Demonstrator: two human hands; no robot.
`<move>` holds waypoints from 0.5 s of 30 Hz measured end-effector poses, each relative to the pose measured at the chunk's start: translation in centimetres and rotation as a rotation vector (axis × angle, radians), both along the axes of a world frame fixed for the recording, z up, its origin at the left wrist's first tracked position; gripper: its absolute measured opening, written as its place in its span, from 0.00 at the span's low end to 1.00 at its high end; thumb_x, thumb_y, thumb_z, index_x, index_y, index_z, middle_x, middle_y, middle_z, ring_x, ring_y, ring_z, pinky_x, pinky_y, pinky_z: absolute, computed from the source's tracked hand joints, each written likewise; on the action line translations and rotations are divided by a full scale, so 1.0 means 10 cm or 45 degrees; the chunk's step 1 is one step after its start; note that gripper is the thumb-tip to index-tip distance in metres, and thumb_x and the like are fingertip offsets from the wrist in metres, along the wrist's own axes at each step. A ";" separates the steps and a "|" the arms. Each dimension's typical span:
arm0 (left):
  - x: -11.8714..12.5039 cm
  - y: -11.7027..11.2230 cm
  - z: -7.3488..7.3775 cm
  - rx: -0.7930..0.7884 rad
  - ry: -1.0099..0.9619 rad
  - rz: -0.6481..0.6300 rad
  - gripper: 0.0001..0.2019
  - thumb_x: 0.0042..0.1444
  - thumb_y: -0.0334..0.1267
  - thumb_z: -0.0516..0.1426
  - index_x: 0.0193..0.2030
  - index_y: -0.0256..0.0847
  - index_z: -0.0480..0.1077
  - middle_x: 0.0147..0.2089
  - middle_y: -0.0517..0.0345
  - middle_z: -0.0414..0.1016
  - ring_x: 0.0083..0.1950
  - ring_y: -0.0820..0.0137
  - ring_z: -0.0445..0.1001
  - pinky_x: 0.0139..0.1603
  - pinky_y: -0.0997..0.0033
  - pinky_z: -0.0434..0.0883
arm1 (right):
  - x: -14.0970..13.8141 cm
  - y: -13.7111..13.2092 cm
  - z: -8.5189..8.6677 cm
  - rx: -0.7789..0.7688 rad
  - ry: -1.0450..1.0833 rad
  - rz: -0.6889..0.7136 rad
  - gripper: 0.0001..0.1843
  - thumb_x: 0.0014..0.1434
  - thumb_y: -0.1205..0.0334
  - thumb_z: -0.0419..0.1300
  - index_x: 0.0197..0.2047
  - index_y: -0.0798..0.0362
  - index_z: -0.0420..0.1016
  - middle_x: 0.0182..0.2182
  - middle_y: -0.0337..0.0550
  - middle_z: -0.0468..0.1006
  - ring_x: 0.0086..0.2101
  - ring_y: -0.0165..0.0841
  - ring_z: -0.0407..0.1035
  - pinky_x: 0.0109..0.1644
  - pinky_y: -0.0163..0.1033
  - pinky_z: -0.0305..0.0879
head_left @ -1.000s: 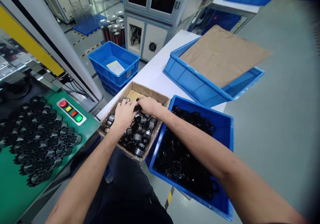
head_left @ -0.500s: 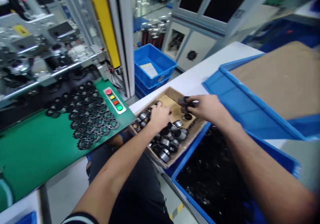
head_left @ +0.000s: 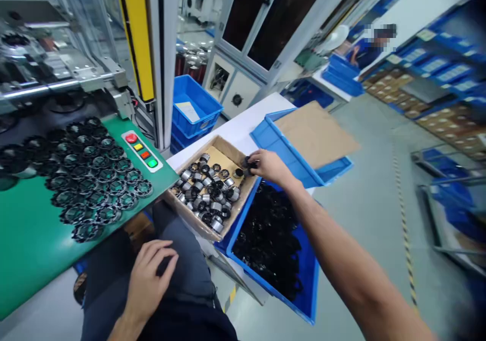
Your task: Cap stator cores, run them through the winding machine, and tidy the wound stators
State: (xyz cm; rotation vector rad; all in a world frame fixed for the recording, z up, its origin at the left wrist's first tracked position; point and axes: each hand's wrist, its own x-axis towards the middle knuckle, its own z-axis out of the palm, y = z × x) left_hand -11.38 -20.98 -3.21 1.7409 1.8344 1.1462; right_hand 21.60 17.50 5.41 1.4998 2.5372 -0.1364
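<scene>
A cardboard box (head_left: 243,199) holds several small silver and black metal rings (head_left: 207,194). My right hand (head_left: 266,166) hovers over the box's far right corner, fingers closed on a small dark part (head_left: 248,164). My left hand (head_left: 150,275) rests on my lap, fingers spread and holding nothing. To the right of the box, a blue bin (head_left: 309,280) is filled with black parts (head_left: 269,239).
A green conveyor belt (head_left: 30,250) at left carries several black ring parts (head_left: 91,179), beside a button panel (head_left: 142,151). A blue tray (head_left: 273,141) with a cardboard sheet (head_left: 315,133) lies on the white table (head_left: 243,123). Blue crates (head_left: 195,108) sit on the floor. A person works far back.
My left hand has left the box and dropped to my lap. The right hand stays near the box's far corner holding a dark part. The view has pulled back and turned right.
</scene>
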 end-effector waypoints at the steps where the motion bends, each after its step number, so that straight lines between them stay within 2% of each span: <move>1: -0.06 -0.08 -0.06 -0.020 -0.026 0.027 0.07 0.76 0.39 0.64 0.46 0.53 0.84 0.53 0.55 0.90 0.56 0.54 0.87 0.60 0.49 0.86 | -0.04 0.01 0.01 -0.015 -0.027 0.031 0.19 0.78 0.51 0.71 0.63 0.53 0.83 0.63 0.52 0.84 0.58 0.43 0.82 0.64 0.56 0.83; 4: -0.14 -0.13 -0.21 -0.065 -0.080 0.026 0.07 0.76 0.43 0.64 0.46 0.53 0.85 0.52 0.54 0.89 0.55 0.53 0.89 0.58 0.50 0.87 | -0.28 0.09 -0.01 -0.048 -0.088 0.129 0.21 0.78 0.51 0.71 0.67 0.53 0.81 0.66 0.53 0.82 0.61 0.46 0.81 0.66 0.58 0.83; 7: -0.22 -0.11 -0.36 -0.083 -0.067 -0.031 0.09 0.77 0.48 0.64 0.47 0.52 0.85 0.53 0.53 0.90 0.55 0.55 0.90 0.57 0.55 0.87 | -0.57 0.21 -0.11 -0.078 -0.136 0.226 0.23 0.79 0.51 0.71 0.69 0.53 0.80 0.66 0.53 0.81 0.61 0.46 0.81 0.65 0.58 0.83; 9: -0.36 -0.16 -0.47 -0.097 -0.031 -0.029 0.12 0.77 0.52 0.64 0.48 0.51 0.85 0.54 0.53 0.90 0.55 0.57 0.90 0.58 0.59 0.86 | -0.71 0.30 -0.20 -0.104 -0.171 0.282 0.23 0.79 0.50 0.70 0.69 0.53 0.80 0.66 0.53 0.81 0.60 0.45 0.81 0.65 0.57 0.83; 12: -0.71 -0.44 -0.67 -0.202 0.027 0.087 0.17 0.75 0.60 0.63 0.48 0.51 0.86 0.55 0.55 0.90 0.54 0.57 0.90 0.59 0.61 0.85 | -0.80 0.42 -0.32 -0.145 -0.217 0.344 0.23 0.79 0.50 0.70 0.69 0.53 0.80 0.66 0.54 0.81 0.60 0.45 0.81 0.65 0.56 0.83; 15: -1.09 -0.88 -0.89 -0.370 0.058 0.309 0.19 0.71 0.63 0.63 0.48 0.53 0.87 0.54 0.57 0.91 0.52 0.53 0.90 0.55 0.58 0.86 | -0.76 0.50 -0.44 -0.187 -0.223 0.395 0.23 0.79 0.50 0.70 0.69 0.53 0.80 0.66 0.54 0.81 0.60 0.45 0.81 0.65 0.57 0.83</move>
